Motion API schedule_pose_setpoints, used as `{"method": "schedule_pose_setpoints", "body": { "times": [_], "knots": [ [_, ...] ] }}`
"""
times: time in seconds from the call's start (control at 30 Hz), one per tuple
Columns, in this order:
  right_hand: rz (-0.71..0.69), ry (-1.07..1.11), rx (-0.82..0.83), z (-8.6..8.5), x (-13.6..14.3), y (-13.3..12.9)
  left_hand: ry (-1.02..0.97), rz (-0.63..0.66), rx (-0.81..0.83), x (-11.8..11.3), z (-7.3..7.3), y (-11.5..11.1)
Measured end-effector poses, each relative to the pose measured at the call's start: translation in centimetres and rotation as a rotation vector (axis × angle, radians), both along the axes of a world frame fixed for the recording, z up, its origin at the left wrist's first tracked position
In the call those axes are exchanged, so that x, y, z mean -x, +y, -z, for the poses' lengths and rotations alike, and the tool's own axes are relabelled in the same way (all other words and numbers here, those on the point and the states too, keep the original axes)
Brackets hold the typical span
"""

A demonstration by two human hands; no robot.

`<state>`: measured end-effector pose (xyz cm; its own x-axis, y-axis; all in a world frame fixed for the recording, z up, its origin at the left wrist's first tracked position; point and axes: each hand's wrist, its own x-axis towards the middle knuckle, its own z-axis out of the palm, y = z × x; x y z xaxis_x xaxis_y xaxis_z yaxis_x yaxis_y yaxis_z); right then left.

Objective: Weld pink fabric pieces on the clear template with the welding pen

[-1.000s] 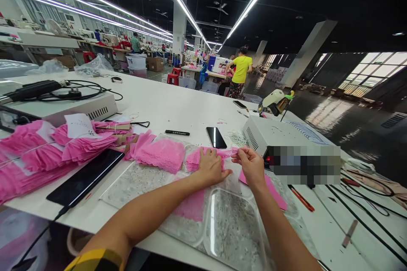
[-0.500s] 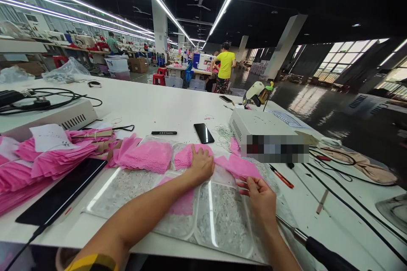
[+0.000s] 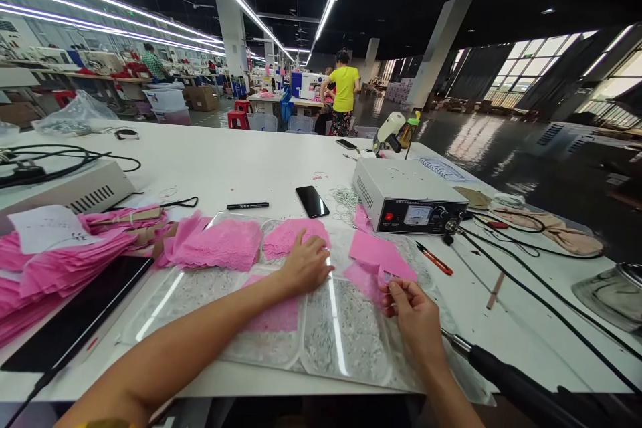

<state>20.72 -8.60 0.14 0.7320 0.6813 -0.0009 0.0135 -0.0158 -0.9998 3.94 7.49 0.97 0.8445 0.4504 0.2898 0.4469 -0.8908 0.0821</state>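
My left hand (image 3: pixel 307 264) lies with fingers spread at the edge of a small stack of pink lace-edged fabric pieces (image 3: pixel 287 238). Between the thumb and fingers of my right hand (image 3: pixel 414 307) is the lower edge of a pink fabric piece (image 3: pixel 378 255), which lies partly folded over more pink fabric. To the left sits a taller pink fabric stack (image 3: pixel 221 244). Under the hands is a clear plastic-covered mat (image 3: pixel 346 334) with rounded sections. Another flat pink piece (image 3: pixel 273 314) is partly covered by my left forearm.
A control box with a dial (image 3: pixel 411 187) stands at the back right. A black-handled tool (image 3: pixel 506 368) with a metal tip lies beside my right wrist. Also about are a phone (image 3: pixel 311 201), a marker (image 3: pixel 247 205), an orange cutter (image 3: pixel 434 259), a black tablet-like slab (image 3: pixel 75 314) and bundled pink fabric (image 3: pixel 45 274).
My right fingers have closed on the pink piece's edge, and that fabric has shifted and folded. My left hand has slid slightly toward me off the small stack. The view has turned a little.
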Motion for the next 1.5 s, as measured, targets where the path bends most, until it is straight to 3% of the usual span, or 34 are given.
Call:
{"method": "schedule_pose_setpoints", "body": {
  "times": [0.13,0.23,0.33,0.43,0.57,0.67,0.83,1.07,1.17,1.33,1.5],
  "knots": [
    [-0.006,-0.071,0.050,-0.3,-0.2,-0.3,0.013,0.206,0.075,-1.7,0.6,-4.1],
    [0.023,-0.145,0.086,-0.6,-0.5,-0.6,0.022,0.317,0.129,-3.2,1.1,-5.7],
    [0.063,-0.222,0.122,-0.6,-1.0,-1.5,0.032,0.379,0.181,-3.2,1.0,-5.5],
    [0.068,-0.294,0.181,0.0,-1.2,-3.2,0.043,0.424,0.231,-1.3,0.1,-4.5],
    [-0.052,-0.558,0.394,1.2,-0.9,-6.0,0.064,0.444,0.285,2.1,-1.1,-3.9],
    [-0.116,-0.675,0.476,1.1,-0.6,-7.0,0.069,0.439,0.304,3.4,-1.5,-4.3],
    [-0.170,-0.799,0.397,0.3,-0.3,-5.4,0.068,0.436,0.287,3.7,-1.2,-5.2],
    [-0.247,-0.895,0.416,1.3,-0.4,-4.4,0.116,0.421,0.317,4.0,-1.6,-5.3],
    [-0.254,-0.782,0.359,0.9,-1.1,-3.7,0.109,0.351,0.318,2.3,-2.3,-3.8],
    [-0.164,-0.713,0.265,-0.7,-2.9,0.1,0.108,0.194,0.312,-4.0,-3.3,0.9],
    [-0.059,-0.685,0.226,-1.0,-4.6,2.9,0.215,0.140,0.374,-8.9,-2.9,4.1]
  ]
}}
